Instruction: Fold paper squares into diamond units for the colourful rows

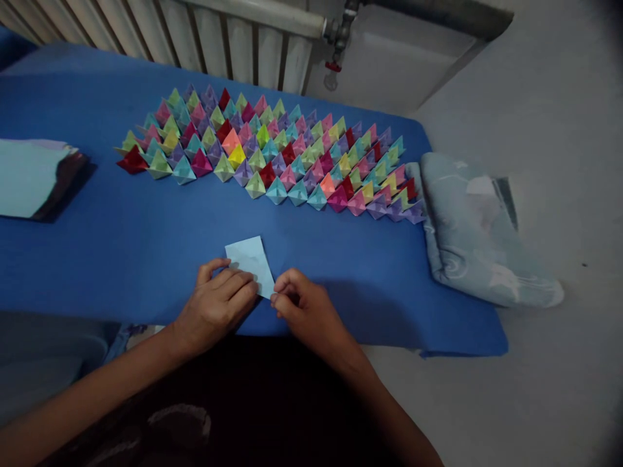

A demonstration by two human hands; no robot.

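Observation:
A pale blue piece of folded paper (250, 259) lies near the front edge of the blue table. My left hand (219, 298) rests over its lower left part, with bent fingers holding it against the surface. At its lower right corner, my right hand (302, 301) has thumb and forefinger closed in a pinch on the paper. The left fingers cover part of the sheet. Beyond my hands stand several rows of small folded paper boats (272, 159) in many colours, packed close together.
On the left of the blue table (146, 259) lies a stack of pale blue paper (29, 178). A folded grey-blue cloth (467, 233) hangs over the right end. Behind the table are a white radiator (209, 39) and a pipe valve with a red handle (333, 67).

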